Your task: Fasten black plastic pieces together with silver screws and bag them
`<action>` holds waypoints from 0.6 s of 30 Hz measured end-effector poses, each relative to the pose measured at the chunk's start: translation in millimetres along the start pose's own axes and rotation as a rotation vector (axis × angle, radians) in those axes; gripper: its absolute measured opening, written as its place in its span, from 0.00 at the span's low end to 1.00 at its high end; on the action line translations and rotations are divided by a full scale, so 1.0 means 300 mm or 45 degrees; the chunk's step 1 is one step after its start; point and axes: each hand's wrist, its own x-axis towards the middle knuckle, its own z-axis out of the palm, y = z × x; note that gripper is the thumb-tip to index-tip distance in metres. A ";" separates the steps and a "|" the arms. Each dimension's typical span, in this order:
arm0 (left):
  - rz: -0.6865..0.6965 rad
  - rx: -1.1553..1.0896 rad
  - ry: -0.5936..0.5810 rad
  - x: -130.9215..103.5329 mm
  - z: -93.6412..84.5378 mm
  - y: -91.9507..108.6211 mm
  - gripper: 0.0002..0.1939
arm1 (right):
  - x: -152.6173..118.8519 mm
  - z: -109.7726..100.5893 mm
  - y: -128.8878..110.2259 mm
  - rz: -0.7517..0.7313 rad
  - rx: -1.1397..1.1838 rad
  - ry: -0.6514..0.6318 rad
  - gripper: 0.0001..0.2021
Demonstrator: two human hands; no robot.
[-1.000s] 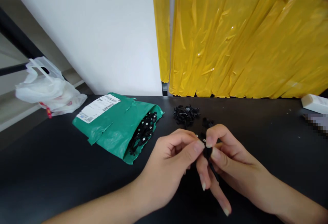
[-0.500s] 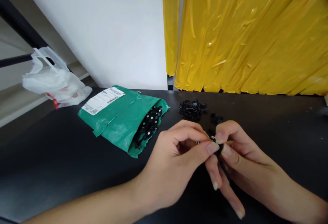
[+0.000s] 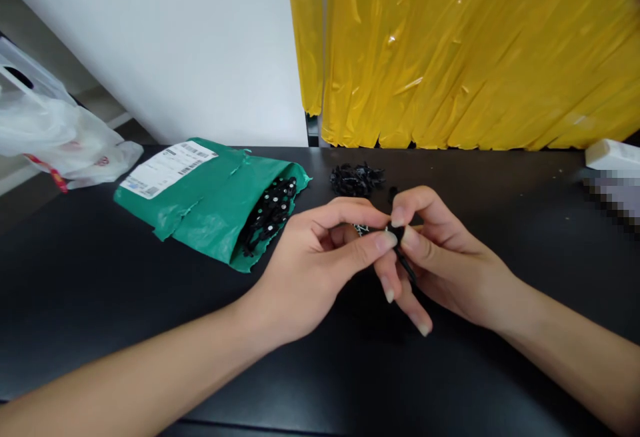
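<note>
My left hand (image 3: 320, 260) and my right hand (image 3: 453, 264) meet above the dark table. Between thumb and index finger, each pinches a small black plastic piece (image 3: 406, 268). Its narrow end slants down past my fingertips, and the rest is covered by them. The lower fingers of my left hand stretch out under the piece. Just beyond my hands lies a pile of black plastic pieces (image 3: 356, 179). Some small silvery bits (image 3: 361, 229) show behind my left hand, partly hidden.
A green mailing bag (image 3: 205, 187) lies to the left, its torn end showing black parts with silvery dots (image 3: 270, 214). Further left is a white plastic bag (image 3: 65, 134). Yellow sheeting (image 3: 450, 57) hangs behind the table (image 3: 300, 384). A white object (image 3: 613, 155) sits at the far right.
The view has shifted, so everything appears further left and higher. Both hands keep their pinch on the black piece, with little change in finger position.
</note>
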 end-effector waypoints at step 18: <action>0.095 0.515 0.125 -0.001 0.008 0.022 0.09 | 0.003 -0.007 0.000 -0.067 -0.062 -0.008 0.04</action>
